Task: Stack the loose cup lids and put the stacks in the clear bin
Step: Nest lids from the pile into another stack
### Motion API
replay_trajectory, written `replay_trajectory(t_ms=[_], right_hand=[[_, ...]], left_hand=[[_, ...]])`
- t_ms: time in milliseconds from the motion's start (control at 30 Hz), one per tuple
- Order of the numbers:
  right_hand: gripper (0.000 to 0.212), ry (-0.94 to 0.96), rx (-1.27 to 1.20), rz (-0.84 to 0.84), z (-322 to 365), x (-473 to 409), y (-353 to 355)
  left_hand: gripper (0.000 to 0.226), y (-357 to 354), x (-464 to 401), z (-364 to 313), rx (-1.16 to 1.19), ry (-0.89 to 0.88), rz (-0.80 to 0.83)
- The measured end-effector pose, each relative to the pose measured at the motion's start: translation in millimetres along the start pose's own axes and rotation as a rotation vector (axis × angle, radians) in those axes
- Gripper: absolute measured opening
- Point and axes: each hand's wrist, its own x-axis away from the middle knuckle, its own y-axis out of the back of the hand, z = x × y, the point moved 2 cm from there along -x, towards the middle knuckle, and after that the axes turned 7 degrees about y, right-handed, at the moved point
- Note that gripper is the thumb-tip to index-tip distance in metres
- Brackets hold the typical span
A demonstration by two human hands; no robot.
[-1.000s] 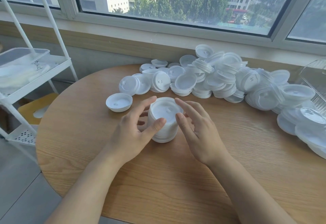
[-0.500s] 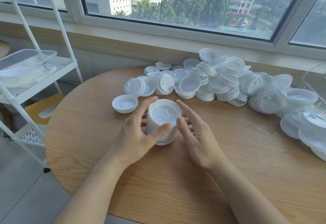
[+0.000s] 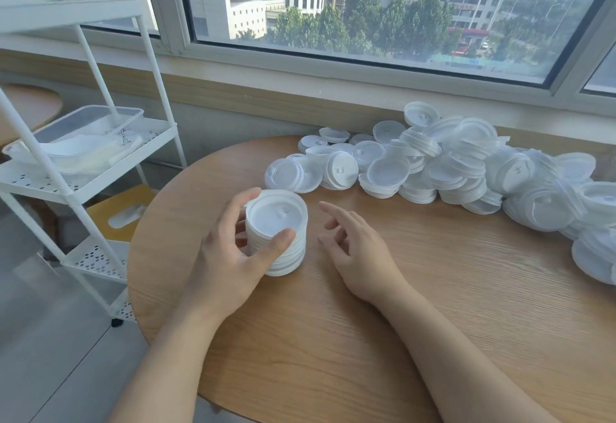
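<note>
Gripping the stack of lids (image 3: 278, 239) from its left side, the left hand (image 3: 230, 256) wraps around it — thumb pressed on the near rim of the top lid, fingers curled behind the far side. The stack stands upright on the round wooden table (image 3: 433, 306), near the table's left edge. The right hand (image 3: 356, 252) lies just to the right of the stack, apart from it, with fingers loosely spread and holding nothing; its heel rests on the table surface.

A pile of loose lids (image 3: 450, 169) covers the far and right part of the table — some lids flat, some tilted on edge, several nested in short stacks. A white wire cart (image 3: 83, 162) stands on the floor to the left of the table, with a clear bin (image 3: 90, 125) on its middle shelf.
</note>
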Motion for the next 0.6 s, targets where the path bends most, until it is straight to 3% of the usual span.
replay_trajectory(t_ms=[300, 600], right_hand=[[0.047, 0.089, 0.132, 0.076, 10.9, -41.2, -38.9], [0.011, 0.063, 0.165, -0.013, 3.2, -23.4, -22.3]], left_hand=[[0.08, 14.6, -7.1, 7.9, -0.035, 0.004, -0.122], [0.084, 10.3, -9.2, 7.7, -0.002, 0.013, -0.077]])
